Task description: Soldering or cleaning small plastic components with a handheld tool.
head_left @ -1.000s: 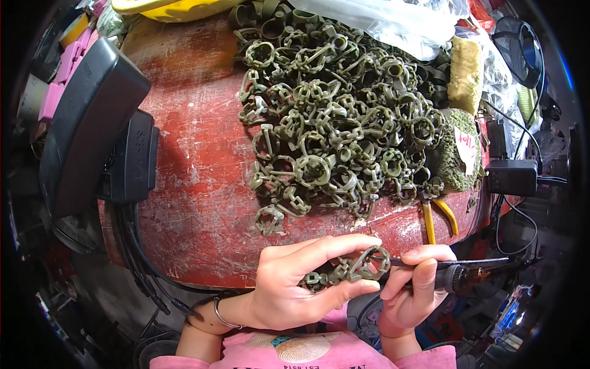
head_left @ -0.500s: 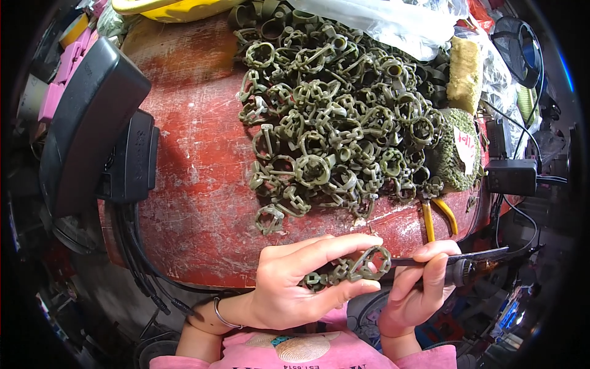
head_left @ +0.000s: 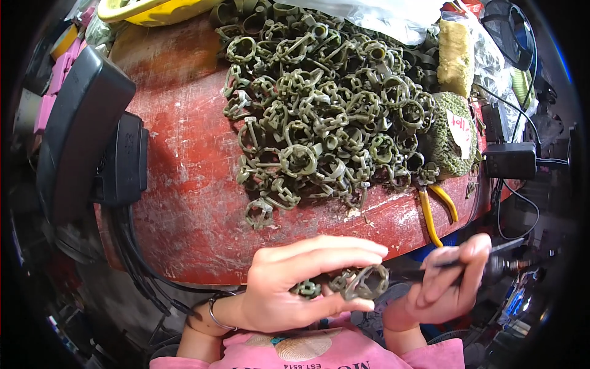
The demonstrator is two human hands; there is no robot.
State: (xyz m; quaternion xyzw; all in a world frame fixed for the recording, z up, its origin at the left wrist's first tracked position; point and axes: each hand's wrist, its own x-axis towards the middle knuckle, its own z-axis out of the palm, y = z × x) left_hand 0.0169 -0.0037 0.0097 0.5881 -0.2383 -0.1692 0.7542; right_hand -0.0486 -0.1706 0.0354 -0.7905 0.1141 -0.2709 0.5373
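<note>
My left hand (head_left: 289, 283) is closed around a dark green ring-shaped piece with chain links (head_left: 369, 281). The ring end sticks out between thumb and fingertips, and more links show under the palm. To the right, my right hand (head_left: 445, 283) grips a thin, dark, flat tool (head_left: 504, 244), smeared by motion, whose exact kind I cannot make out. A dark rod-like end (head_left: 510, 264) also shows beside these fingers. Beyond both hands lies a large heap of similar green ring and chain pieces (head_left: 326, 123) on the worn red table (head_left: 190, 209).
Yellow-handled pliers (head_left: 428, 218) lie at the heap's near right, beside a rough green block (head_left: 452, 135) and a yellowish sponge-like block (head_left: 455, 58). A black device (head_left: 86, 135) with cables stands left. A yellow basin (head_left: 153, 12) and plastic bags (head_left: 375, 18) are at the back.
My right hand has moved right, away from the ring piece, with the tool blurred. My left hand still holds the piece and has shifted slightly. The view has shifted a little.
</note>
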